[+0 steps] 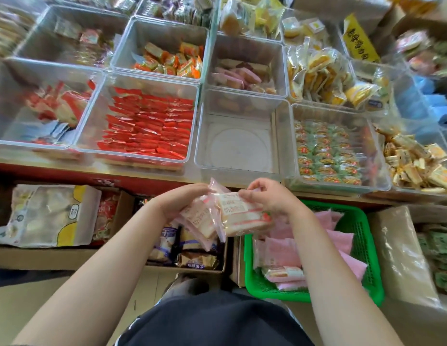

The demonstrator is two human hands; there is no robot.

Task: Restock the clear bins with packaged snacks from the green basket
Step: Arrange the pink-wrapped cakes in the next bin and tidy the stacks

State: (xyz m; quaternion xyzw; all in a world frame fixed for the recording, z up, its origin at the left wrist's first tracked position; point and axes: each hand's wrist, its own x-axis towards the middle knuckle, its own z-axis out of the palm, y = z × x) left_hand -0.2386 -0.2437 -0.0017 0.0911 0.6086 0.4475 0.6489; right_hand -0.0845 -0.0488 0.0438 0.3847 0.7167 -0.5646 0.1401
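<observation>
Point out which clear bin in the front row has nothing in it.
The empty clear bin, directly above the hands, between the bin of red packets and the bin of green-and-yellow snacks. Only its bare bottom shows.

cardboard box (67, 258) of snack bags, yellow sign (357, 39)

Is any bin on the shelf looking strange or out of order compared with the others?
One clear bin, front row just above the hands, holds nothing, while its neighbours hold snacks. Nothing looks spilled or damaged. Both hands, left hand and right hand, hold pink packets.
</observation>
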